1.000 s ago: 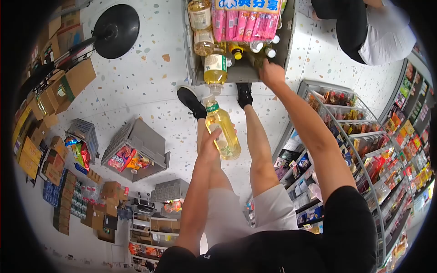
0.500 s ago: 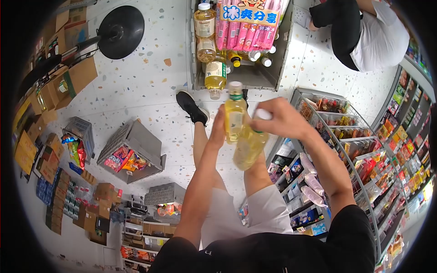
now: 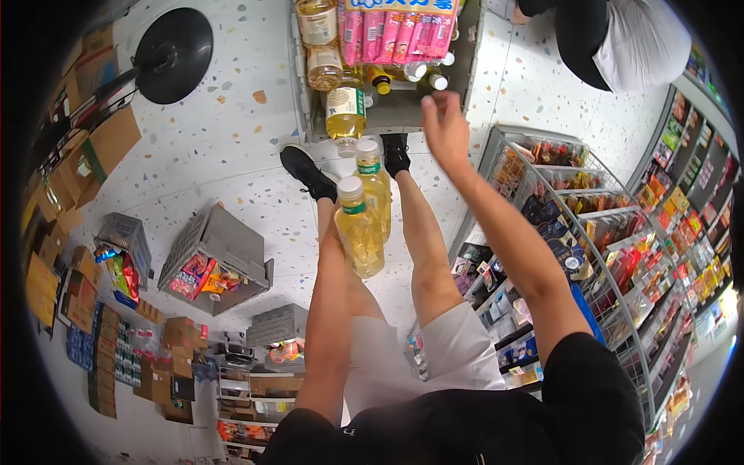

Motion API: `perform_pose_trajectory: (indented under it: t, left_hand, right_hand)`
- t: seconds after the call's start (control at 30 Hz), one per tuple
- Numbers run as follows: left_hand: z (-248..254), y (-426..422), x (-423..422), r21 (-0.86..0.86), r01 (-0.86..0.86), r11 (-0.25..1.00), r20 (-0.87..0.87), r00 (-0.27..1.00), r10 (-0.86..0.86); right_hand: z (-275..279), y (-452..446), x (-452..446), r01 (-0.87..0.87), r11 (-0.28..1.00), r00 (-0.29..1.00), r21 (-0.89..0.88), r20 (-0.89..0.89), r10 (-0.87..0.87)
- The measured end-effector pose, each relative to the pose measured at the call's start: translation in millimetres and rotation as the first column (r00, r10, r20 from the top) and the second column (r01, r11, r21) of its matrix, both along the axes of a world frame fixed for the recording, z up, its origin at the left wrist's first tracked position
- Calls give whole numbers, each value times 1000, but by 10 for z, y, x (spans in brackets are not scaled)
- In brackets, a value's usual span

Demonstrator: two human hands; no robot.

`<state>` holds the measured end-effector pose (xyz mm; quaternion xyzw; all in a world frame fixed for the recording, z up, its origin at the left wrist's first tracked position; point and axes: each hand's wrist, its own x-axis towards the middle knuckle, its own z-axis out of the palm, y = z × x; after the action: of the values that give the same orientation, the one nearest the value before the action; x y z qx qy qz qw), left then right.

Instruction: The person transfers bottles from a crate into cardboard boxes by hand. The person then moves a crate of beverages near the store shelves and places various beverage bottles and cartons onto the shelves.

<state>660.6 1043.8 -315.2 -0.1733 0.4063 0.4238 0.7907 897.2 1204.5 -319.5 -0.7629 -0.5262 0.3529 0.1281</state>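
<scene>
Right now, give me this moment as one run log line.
left hand: holding two clear plastic bottles of yellow liquid | right hand: open, empty, near grey plastic crate | crate: long pink packets, other bottles

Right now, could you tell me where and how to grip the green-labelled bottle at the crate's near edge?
I'd grip that bottle by its neck, from your own side: the neck end juts past the crate's near rim, towards you.
</scene>
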Motion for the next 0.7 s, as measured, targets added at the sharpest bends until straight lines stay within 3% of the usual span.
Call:
perform_pose_trajectory:
  t: [0.03,0.1,0.17,0.23,0.37,0.47,0.63,0.7]
  left_hand:
    - [38,-32,68,-5,2,1000,13,1000,-2]
    - [85,-123,50,-21,5,1000,36,999,-4]
    - [76,-167,26,-33,4,999,51,999,-2]
    - [45,-188,-7,-46,-4,999,55,998,7]
    - [-55,-224,-37,-77,-20,997,83,996,27]
    - [-96,-317,-184,-91,-15,996,147,989,28]
    - [-74,-431,-84,-110,44,993,269,963,-13]
    - [-173,-459,-88,-142,106,984,127,988,-88]
  right_hand:
    - [-331,80,184,-7,1000,987,7,158,6]
    - [-857,243,377,-13,993,963,118,269,-19]
    - [-1181,454,405,26,997,963,75,267,-45]
    - [-1477,624,331,240,970,959,37,146,-243]
    - [-1751,707,372,403,913,907,57,107,-407]
    - [-1308,839,350,583,783,704,-219,-345,-621]
    - [-1350,807,642,431,766,606,-477,-477,-637]
    - [-1278,787,654,422,763,601,-491,-478,-640]
